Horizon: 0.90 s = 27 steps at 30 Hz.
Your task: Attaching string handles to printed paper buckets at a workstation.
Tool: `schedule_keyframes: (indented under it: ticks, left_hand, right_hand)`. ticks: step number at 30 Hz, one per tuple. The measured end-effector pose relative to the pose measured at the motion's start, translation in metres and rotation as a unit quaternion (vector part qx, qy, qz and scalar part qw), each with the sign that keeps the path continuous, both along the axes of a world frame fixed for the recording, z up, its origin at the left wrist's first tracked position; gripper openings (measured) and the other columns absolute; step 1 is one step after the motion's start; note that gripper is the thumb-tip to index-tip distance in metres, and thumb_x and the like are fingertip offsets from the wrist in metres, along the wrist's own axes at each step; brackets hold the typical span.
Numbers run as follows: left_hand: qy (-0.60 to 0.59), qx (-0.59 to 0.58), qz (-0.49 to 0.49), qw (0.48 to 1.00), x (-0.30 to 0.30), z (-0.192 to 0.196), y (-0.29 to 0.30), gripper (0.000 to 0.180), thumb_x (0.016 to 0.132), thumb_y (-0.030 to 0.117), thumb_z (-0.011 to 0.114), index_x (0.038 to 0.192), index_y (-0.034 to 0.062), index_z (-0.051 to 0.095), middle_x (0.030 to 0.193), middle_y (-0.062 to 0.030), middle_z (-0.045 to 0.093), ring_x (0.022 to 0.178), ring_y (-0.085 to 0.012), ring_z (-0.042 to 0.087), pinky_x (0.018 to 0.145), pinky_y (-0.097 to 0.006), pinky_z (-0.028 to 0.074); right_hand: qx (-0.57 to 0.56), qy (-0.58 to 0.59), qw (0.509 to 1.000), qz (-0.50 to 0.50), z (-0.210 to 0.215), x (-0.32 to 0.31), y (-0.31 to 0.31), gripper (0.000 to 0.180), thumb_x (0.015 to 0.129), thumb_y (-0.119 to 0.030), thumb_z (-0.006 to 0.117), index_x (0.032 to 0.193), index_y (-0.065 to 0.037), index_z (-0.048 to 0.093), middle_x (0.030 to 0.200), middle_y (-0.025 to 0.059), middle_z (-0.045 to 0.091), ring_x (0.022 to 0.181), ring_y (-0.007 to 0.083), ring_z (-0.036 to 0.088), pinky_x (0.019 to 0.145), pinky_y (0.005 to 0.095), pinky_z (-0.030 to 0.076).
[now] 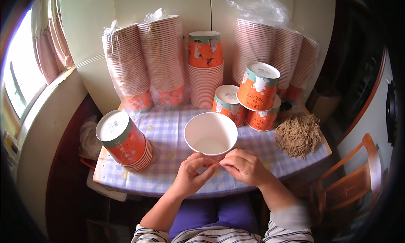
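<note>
Standing open-mouthed near the front edge of the checked tablecloth (168, 133), a white-lined paper cup (210, 135) is touched at its near rim by both hands. Left hand (192, 173) and right hand (244, 167) are pinched shut on a thin strand (213, 159). A heap of tan strands (298, 134) is noted at right.

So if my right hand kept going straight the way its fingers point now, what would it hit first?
Your right hand points left, so it would first meet your left hand, already fingertip to fingertip, just below the open paper cup.
</note>
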<state>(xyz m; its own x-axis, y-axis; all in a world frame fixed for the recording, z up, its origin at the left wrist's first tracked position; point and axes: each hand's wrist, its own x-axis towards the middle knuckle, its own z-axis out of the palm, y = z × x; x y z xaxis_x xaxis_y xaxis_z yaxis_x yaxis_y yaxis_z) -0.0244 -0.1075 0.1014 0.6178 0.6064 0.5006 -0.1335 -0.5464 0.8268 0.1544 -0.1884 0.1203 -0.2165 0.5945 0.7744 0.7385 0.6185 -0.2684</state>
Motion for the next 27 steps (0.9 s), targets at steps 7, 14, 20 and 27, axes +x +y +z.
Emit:
schedule_keyframes:
  ticks: [7, 14, 20, 27]
  left_hand:
    - [0.015, -0.038, -0.017, 0.999, -0.016, 0.004, -0.022, 0.008, 0.081, 0.004, 0.068, 0.089, 0.0011, 0.068, 0.084, -0.0076, 0.062, 0.079, -0.0157, 0.059, 0.072, -0.027, 0.047]
    - [-0.003, -0.051, -0.021, 0.998, -0.035, -0.002, -0.038, 0.012, 0.082, 0.008, 0.067, 0.092, 0.0015, 0.067, 0.083, -0.0078, 0.063, 0.078, -0.0151, 0.058, 0.072, -0.027, 0.046]
    - [0.048, 0.035, 0.021, 0.998, -0.044, 0.004, -0.054, 0.010, 0.080, 0.010, 0.069, 0.087, 0.0032, 0.067, 0.079, -0.0072, 0.063, 0.074, -0.0199, 0.058, 0.071, -0.031, 0.043]
    - [0.047, 0.065, 0.028, 0.996, -0.053, -0.002, -0.062, 0.009, 0.076, 0.007, 0.070, 0.084, 0.0057, 0.067, 0.080, -0.0054, 0.064, 0.075, -0.0214, 0.059, 0.072, -0.031, 0.041]
  right_hand:
    - [-0.010, -0.016, 1.000, 0.009, 0.000, -0.009, -0.020, 0.023, 0.071, -0.001, 0.072, 0.090, -0.006, 0.060, 0.082, 0.0062, 0.059, 0.070, 0.0237, 0.062, 0.061, 0.0336, 0.051]
    - [-0.006, -0.015, 1.000, 0.003, 0.002, -0.027, -0.038, 0.021, 0.068, 0.001, 0.072, 0.085, -0.005, 0.062, 0.079, 0.0074, 0.060, 0.066, 0.0243, 0.062, 0.058, 0.0331, 0.051]
    - [0.001, -0.061, 0.998, 0.013, 0.004, -0.036, -0.048, 0.021, 0.071, -0.005, 0.071, 0.089, -0.007, 0.060, 0.081, 0.0050, 0.058, 0.067, 0.0224, 0.061, 0.059, 0.0328, 0.050]
    - [-0.017, -0.040, 0.999, 0.028, -0.005, -0.043, -0.059, 0.023, 0.071, -0.004, 0.070, 0.091, -0.008, 0.061, 0.081, 0.0057, 0.058, 0.066, 0.0236, 0.061, 0.056, 0.0325, 0.050]
